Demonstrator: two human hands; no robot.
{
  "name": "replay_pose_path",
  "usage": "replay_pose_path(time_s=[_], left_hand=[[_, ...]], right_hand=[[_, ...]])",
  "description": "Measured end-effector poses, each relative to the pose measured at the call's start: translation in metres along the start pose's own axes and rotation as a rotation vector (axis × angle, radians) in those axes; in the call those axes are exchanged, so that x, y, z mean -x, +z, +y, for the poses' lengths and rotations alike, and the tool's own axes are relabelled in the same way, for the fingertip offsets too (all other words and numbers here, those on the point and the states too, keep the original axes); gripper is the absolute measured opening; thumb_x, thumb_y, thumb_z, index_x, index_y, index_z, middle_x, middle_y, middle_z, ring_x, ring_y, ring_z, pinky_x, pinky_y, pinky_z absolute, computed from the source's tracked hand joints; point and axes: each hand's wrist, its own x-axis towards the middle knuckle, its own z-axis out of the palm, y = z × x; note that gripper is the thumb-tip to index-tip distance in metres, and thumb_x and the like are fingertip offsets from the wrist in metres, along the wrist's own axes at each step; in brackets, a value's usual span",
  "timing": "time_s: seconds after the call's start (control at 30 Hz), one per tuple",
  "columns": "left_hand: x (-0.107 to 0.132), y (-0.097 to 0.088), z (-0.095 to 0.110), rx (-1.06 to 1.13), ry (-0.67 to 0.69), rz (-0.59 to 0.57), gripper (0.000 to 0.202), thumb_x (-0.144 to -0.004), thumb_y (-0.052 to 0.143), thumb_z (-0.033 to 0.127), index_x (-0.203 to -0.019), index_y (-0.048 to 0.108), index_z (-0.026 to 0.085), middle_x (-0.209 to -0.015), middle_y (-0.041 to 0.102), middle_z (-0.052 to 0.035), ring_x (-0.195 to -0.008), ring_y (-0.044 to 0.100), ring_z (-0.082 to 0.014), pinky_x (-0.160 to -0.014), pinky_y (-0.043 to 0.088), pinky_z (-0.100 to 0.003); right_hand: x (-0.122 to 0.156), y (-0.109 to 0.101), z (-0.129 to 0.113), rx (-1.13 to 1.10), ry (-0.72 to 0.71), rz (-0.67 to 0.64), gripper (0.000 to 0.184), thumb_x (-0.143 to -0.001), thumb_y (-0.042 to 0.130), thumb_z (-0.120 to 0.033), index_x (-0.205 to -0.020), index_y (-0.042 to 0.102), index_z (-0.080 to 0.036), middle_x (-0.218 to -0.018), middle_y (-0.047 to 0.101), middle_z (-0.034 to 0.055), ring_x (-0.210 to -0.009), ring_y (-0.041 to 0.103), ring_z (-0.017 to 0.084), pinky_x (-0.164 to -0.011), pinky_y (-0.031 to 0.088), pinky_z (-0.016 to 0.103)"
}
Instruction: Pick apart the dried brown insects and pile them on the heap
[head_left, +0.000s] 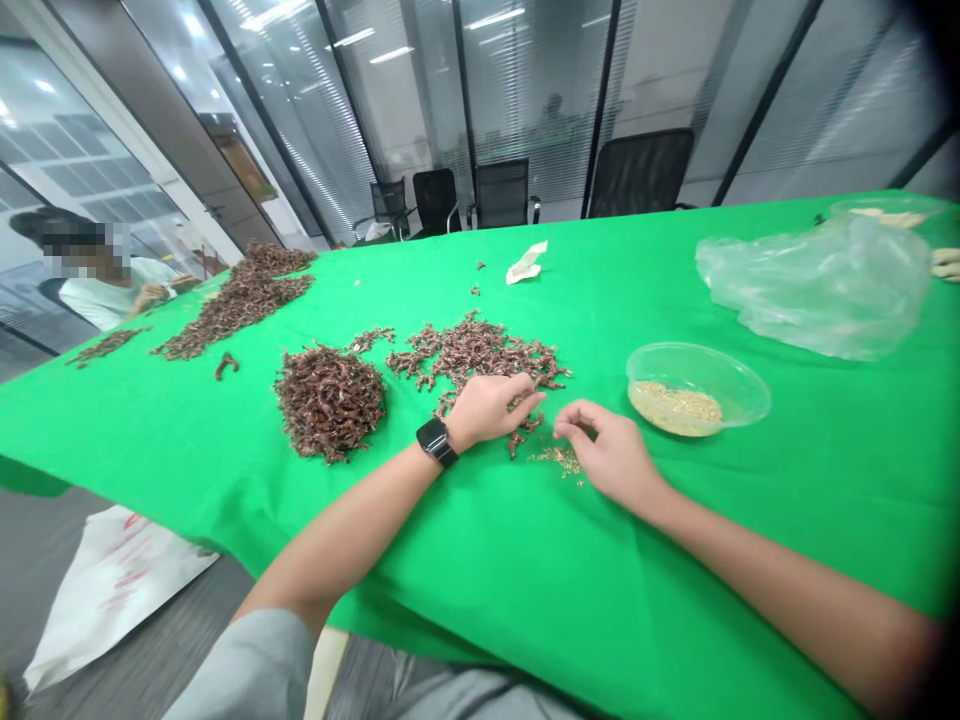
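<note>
My left hand (487, 410), with a black smartwatch (437, 442) on its wrist, lies palm down on the edge of a loose scatter of dried reddish-brown insects (472, 350). My right hand (607, 452) curls beside it, fingertips pinched together just above a small patch of golden fragments (559, 460). Whether either hand holds a small piece, I cannot tell. To the left sits a dense heap of the same dried insects (328, 402). A clear plastic bowl (697, 390) of pale grains stands to the right of my right hand.
Green cloth (675, 590) covers the table. More brown strips (236, 310) lie towards the far left, where a person in a white top (105, 302) works at the table's edge. A crumpled plastic bag (817, 285) and a folded paper (525, 262) lie further away. Black chairs (641, 172) stand beyond.
</note>
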Motion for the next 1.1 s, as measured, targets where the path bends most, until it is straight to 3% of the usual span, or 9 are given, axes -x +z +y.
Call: replay_pose_path(time_s=[0.13, 0.27, 0.4, 0.63, 0.83, 1.1], left_hand=[[0.0, 0.003, 0.009, 0.014, 0.066, -0.055, 0.028, -0.106, 0.043, 0.04, -0.103, 0.063, 0.02, -0.078, 0.072, -0.0021, -0.069, 0.067, -0.0157, -0.063, 0.043, -0.026], [0.0, 0.003, 0.01, 0.021, 0.048, -0.048, 0.032, -0.107, 0.037, 0.037, -0.102, 0.063, 0.02, -0.077, 0.072, -0.0032, -0.069, 0.068, -0.0158, -0.063, 0.044, -0.026], [0.001, 0.003, 0.006, 0.068, 0.006, -0.002, 0.028, -0.104, 0.043, 0.037, -0.1, 0.065, 0.02, -0.071, 0.07, -0.0012, -0.063, 0.065, -0.0138, -0.06, 0.043, -0.025], [0.0, 0.006, 0.008, 0.168, 0.01, 0.036, 0.022, -0.096, 0.057, 0.036, -0.102, 0.073, 0.021, -0.066, 0.07, 0.0013, -0.059, 0.064, -0.012, -0.059, 0.045, -0.023], [0.0, 0.006, 0.013, 0.181, 0.013, -0.04, 0.027, -0.097, 0.058, 0.039, -0.108, 0.076, 0.022, -0.077, 0.077, -0.0019, -0.06, 0.065, -0.0126, -0.062, 0.046, -0.024], [0.0, 0.007, 0.018, 0.231, 0.005, -0.089, 0.021, -0.097, 0.057, 0.032, -0.101, 0.076, 0.023, -0.072, 0.073, 0.0004, -0.058, 0.062, -0.012, -0.059, 0.043, -0.024]], right_hand=[[-0.004, 0.002, 0.007, -0.209, 0.088, 0.058, 0.011, -0.086, 0.066, -0.032, -0.087, 0.065, -0.021, -0.08, 0.073, 0.0031, -0.074, 0.068, 0.021, -0.071, 0.049, 0.034], [-0.007, 0.002, 0.007, -0.31, 0.125, 0.073, 0.019, -0.081, 0.073, -0.035, -0.089, 0.064, -0.021, -0.079, 0.073, 0.0038, -0.075, 0.069, 0.021, -0.071, 0.05, 0.034], [-0.009, 0.0, 0.006, -0.36, 0.162, 0.084, 0.02, -0.082, 0.071, -0.036, -0.092, 0.062, -0.021, -0.079, 0.075, 0.0046, -0.079, 0.072, 0.023, -0.073, 0.051, 0.035], [-0.01, 0.0, 0.007, -0.373, 0.159, 0.094, 0.022, -0.083, 0.068, -0.036, -0.097, 0.06, -0.021, -0.081, 0.075, 0.0041, -0.079, 0.071, 0.021, -0.076, 0.052, 0.035], [-0.01, 0.001, 0.008, -0.308, 0.114, 0.083, 0.022, -0.086, 0.067, -0.036, -0.101, 0.061, -0.022, -0.081, 0.072, 0.0017, -0.079, 0.069, 0.02, -0.072, 0.051, 0.033], [-0.008, 0.001, 0.006, -0.266, 0.088, 0.078, 0.019, -0.087, 0.065, -0.034, -0.101, 0.06, -0.022, -0.079, 0.07, 0.0012, -0.072, 0.065, 0.018, -0.065, 0.046, 0.03]])
